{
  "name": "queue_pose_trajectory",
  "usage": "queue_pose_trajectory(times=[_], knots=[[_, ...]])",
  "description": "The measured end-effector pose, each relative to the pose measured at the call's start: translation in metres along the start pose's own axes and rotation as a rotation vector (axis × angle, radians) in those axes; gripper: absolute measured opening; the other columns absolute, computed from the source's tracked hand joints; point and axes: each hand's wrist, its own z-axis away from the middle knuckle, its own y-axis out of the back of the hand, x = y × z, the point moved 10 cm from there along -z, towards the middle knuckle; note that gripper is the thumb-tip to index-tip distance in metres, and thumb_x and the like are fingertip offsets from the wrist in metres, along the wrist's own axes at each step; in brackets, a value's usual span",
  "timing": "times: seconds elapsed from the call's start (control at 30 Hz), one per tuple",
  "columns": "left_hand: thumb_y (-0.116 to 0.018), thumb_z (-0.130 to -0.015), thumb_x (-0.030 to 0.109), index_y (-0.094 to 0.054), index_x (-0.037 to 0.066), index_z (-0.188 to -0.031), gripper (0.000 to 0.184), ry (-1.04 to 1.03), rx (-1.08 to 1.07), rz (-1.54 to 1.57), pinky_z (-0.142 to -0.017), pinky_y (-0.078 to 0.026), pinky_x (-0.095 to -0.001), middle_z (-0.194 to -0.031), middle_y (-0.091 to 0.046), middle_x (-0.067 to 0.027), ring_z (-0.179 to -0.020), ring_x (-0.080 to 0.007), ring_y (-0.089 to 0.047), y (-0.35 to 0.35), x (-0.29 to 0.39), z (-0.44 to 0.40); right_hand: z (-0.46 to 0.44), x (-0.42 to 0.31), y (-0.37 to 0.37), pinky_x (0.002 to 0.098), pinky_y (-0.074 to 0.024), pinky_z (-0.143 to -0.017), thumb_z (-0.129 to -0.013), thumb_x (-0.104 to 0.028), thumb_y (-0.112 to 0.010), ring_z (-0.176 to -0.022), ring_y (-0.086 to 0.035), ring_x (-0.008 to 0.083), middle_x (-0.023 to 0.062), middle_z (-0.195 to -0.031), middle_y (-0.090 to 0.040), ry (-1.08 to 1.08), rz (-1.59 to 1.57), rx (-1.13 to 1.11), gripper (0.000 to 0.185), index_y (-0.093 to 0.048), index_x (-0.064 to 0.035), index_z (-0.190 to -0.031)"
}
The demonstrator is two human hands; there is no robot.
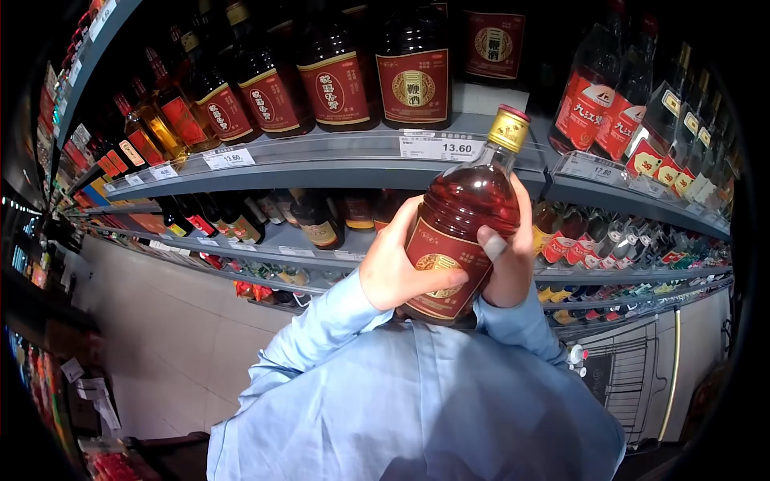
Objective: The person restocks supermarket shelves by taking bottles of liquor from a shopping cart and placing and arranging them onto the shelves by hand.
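While the left hand [393,268] grips one flank, thumb across the front, and the right hand [512,264] grips the other, one bottle of red liquor [464,220] leans before the front edge of the upper shelf [329,170], neck pointing up and rightward. From where I stand, its clear glass is glossy and round-shouldered; the metallic gold cap [509,132] has a red top, and the dark-red paper label [429,240] carries one round gold emblem. Four dark-red-labelled bottles [333,90] line that shelf's front, a fifth set back towards its right end. Two price tags [441,148] on its edge read 13.60. By the left corner of the neighbouring shelf [642,204] stand two clear bottles with bright red labels [588,100]. Two smooth blue cloth sleeves [325,321] cover the forearms; one wire trolley [634,370] stands at the right.
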Motion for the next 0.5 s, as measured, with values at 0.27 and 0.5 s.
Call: queue_pose_trajectory(times=[0.27,0.5], knots=[[-0.082,-0.061,0.017,-0.036,0.000,-0.123,0.079,-0.049,0.046,-0.086,-0.088,-0.044,-0.0319,-0.112,-0.055,-0.0124,-0.103,-0.0176,-0.054,0.005,0.004,-0.008,-0.017,0.002,0.005,0.0308,-0.0399,-0.092,-0.084,-0.018,-0.055,-0.106,-0.051,0.0187,0.0147,-0.120,-0.048,0.023,-0.013,-0.007,0.060,-0.027,0.0043,-0.131],[-0.082,-0.059,0.018,-0.040,0.000,-0.117,0.074,-0.089,0.062,-0.117,-0.082,-0.047,-0.0312,-0.105,-0.059,-0.0115,-0.095,-0.0175,-0.058,0.010,0.002,-0.016,-0.026,0.002,0.003,0.0312,-0.0391,-0.093,-0.083,-0.020,-0.057,-0.107,-0.050,0.0190,0.0143,-0.120,-0.048,0.022,0.047,-0.036,0.062,-0.026,0.0039,-0.132]])
